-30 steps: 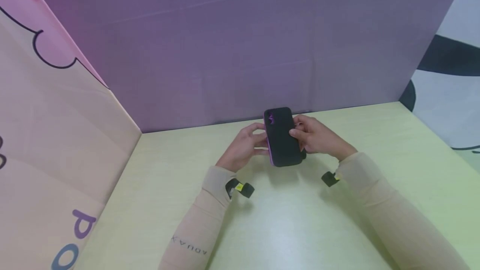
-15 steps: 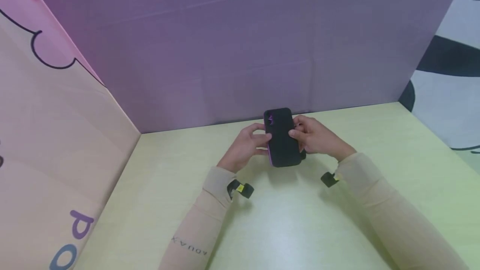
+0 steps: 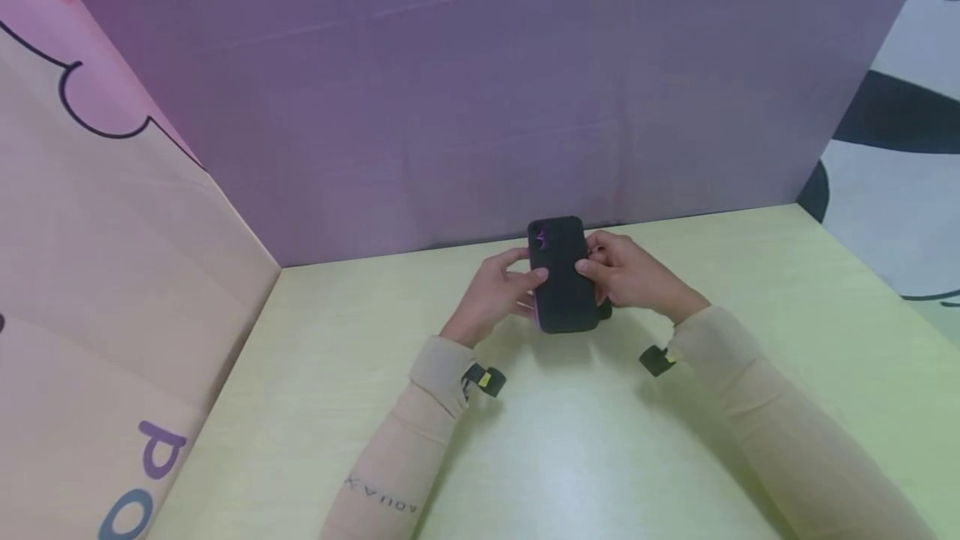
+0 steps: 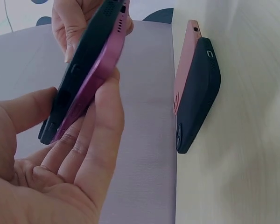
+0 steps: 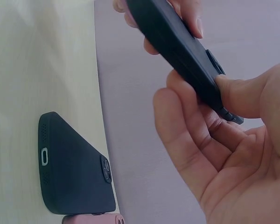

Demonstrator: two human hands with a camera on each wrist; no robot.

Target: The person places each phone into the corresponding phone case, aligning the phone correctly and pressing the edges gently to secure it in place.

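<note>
A purple phone in a black case (image 3: 562,273) is held above the table, back side up, by both hands. My left hand (image 3: 502,286) grips its left edge, with the thumb on the case back and the fingers underneath. My right hand (image 3: 626,273) grips its right edge. In the left wrist view the purple phone edge (image 4: 91,79) shows beside the black case, which is partly lifted off at one corner. The right wrist view has my thumb (image 5: 242,93) pressing on the case (image 5: 177,46).
A second black case (image 4: 198,93) lies on the pale yellow-green table (image 3: 600,457) by the purple back wall (image 3: 480,107), with a pink case (image 4: 184,65) against it. The black case (image 5: 70,168) appears again in the right wrist view. A pink printed panel (image 3: 112,273) closes the left side.
My left thumb has slid further onto the back of the case. The phone has dropped very slightly; both hands stay in place.
</note>
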